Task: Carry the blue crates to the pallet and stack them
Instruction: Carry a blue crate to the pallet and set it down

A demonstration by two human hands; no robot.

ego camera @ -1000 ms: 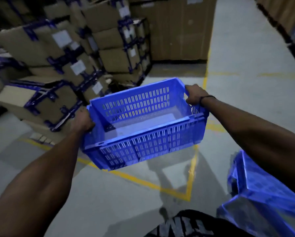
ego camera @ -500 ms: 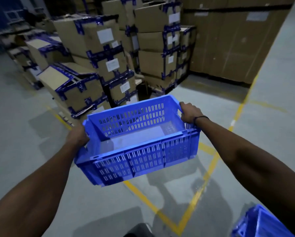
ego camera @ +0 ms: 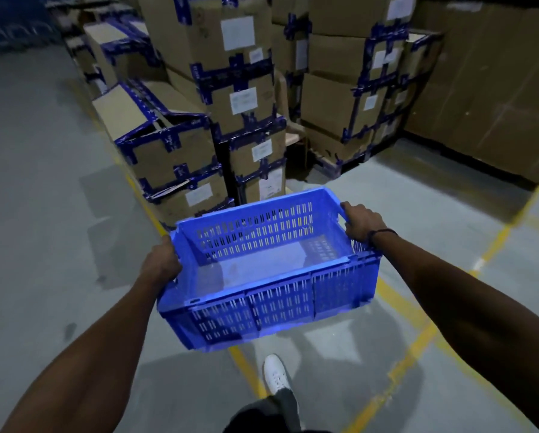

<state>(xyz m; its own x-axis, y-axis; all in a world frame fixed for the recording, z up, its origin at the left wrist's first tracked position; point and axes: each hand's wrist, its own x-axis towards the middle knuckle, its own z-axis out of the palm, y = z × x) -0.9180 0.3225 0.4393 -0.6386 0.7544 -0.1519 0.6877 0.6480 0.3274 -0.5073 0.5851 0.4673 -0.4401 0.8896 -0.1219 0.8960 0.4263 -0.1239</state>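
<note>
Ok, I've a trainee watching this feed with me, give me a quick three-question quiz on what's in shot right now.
1. True or false: the blue crate is resting on the floor.
2. Which grips the crate? A) left hand only B) right hand only C) both
3. Fill in: the yellow floor lines pass under the crate, and ahead stand stacked cardboard ____.

Key: 1 false, it is carried above the floor; 2 C, one hand at each short end; 3 boxes.

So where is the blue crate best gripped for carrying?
By the rims of its two short ends, one hand from each side, as the left hand and right hand do now: the crate is wide, open-topped and held level.
</note>
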